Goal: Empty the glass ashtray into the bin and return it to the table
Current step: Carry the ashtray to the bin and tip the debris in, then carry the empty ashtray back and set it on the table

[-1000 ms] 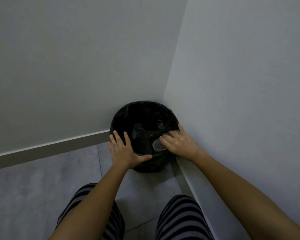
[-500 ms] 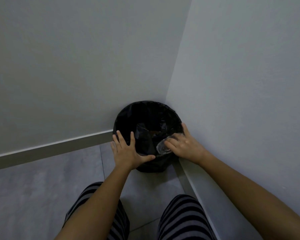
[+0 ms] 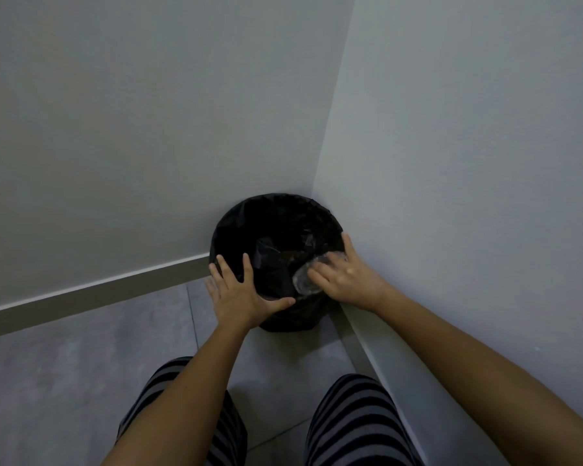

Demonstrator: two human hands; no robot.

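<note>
A round bin (image 3: pixel 249 213) lined with a black bag stands on the floor in the room's corner. My right hand (image 3: pixel 345 280) holds the clear glass ashtray (image 3: pixel 304 280) tipped over the bin's near right rim, fingers wrapped over its top. My left hand (image 3: pixel 241 294) rests on the bin's near left rim, fingers spread and the thumb along the edge. Some brownish debris lies at the bottom of the black bag.
Two pale walls meet right behind the bin, each with a grey skirting board (image 3: pixel 91 294). The floor (image 3: pixel 64 371) is grey tile. My knees in striped trousers (image 3: pixel 357 418) are just in front of the bin.
My right hand has drawn the ashtray slightly lower and nearer along the right rim. My left hand stays on the rim.
</note>
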